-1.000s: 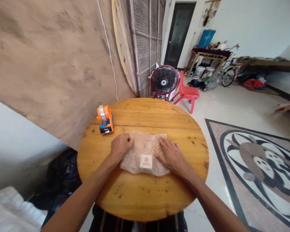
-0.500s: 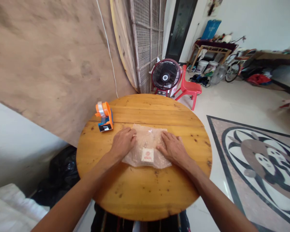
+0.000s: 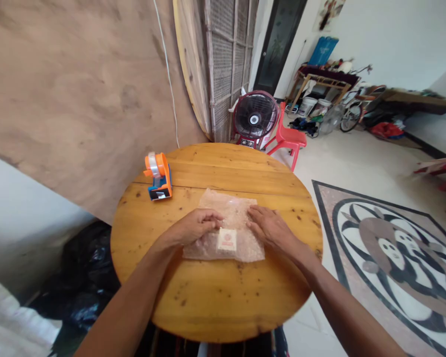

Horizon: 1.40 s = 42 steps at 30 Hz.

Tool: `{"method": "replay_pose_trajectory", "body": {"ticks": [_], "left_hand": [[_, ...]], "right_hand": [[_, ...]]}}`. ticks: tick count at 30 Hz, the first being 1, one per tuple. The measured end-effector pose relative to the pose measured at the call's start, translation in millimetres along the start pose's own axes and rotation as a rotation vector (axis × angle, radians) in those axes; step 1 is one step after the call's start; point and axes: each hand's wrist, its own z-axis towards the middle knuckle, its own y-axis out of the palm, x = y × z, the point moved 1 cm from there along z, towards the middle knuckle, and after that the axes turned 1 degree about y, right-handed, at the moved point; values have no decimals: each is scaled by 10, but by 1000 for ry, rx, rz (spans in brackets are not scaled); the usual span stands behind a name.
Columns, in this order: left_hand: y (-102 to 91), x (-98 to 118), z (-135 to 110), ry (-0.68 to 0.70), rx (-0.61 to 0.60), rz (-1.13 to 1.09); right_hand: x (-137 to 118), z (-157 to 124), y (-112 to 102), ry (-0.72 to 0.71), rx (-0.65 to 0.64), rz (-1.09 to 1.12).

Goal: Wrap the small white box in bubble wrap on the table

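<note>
A clear bubble-wrap sheet [image 3: 228,210] lies on the round wooden table [image 3: 215,287], with a small white square item with a red mark [image 3: 226,240] on or under it near the front edge. My left hand [image 3: 195,227] rests on the sheet's left half, fingers curled and pressed together on the wrap. My right hand [image 3: 269,225] lies flat on the right half, fingers stretched toward the middle. The two hands' fingertips are close together, just above the white square.
An orange and blue tape dispenser [image 3: 158,176] stands at the table's back left. Behind the table are a red floor fan [image 3: 255,119] and a red plastic chair [image 3: 288,139]. A black bag [image 3: 85,267] lies on the floor at left. A patterned floor inlay [image 3: 390,248] spreads right.
My left hand slid rightward over the bubble wrap toward the middle, its fingers now near the white square. The right hand stayed almost in place. The camera shifted slightly.
</note>
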Motion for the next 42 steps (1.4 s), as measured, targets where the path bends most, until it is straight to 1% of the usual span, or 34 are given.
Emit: {"method": "replay_pose_trajectory", "body": {"ticks": [1,2,3,5,8,9,12,14,16,18,19,21,22,26,28,31,34,38,42], "left_hand": [[-29,-1,-43,17,-69,-17],[-54,8,-92,51,-131,5],[-72,21,-141,89,-169,54],[-74,49,-222,182,-186,212],[1,63,-276,342,-125,430],[32,59,-280,374,-97,478],[91,48,-280,384,3,576],[97,63,-277,410,62,599],[93,91,-264,499,104,569],[96,98,-228,577,114,507],[102,86,-197,585,110,474],[117,29,-117,552,104,423],[123,-8,-74,541,129,404],[152,-131,54,581,185,463],[158,-158,75,588,206,489],[155,-174,77,585,217,514],[149,-196,83,567,225,560],[149,-239,103,539,214,628],[156,-255,111,524,191,694]], "right_hand": [[8,16,-20,-3,-1,18],[16,36,-40,-3,3,44],[26,56,-60,-2,6,74],[42,94,-91,-9,-2,123],[48,113,-98,-39,-63,102],[45,108,-88,-45,-88,76],[31,71,-44,-41,-150,1],[17,51,-21,-36,-169,-22],[0,46,-14,-28,-171,-34],[-24,56,-20,-7,-169,-49],[-41,65,-27,6,-167,-57],[-87,87,-44,34,-160,-78],[-115,99,-53,42,-152,-92],[-242,160,-74,84,-106,-188],[-297,200,-70,108,-101,-263],[-357,255,-54,120,-132,-385],[-402,281,-35,128,-141,-435],[-466,254,1,151,-102,-445],[-556,201,30,151,-21,-433]]}}
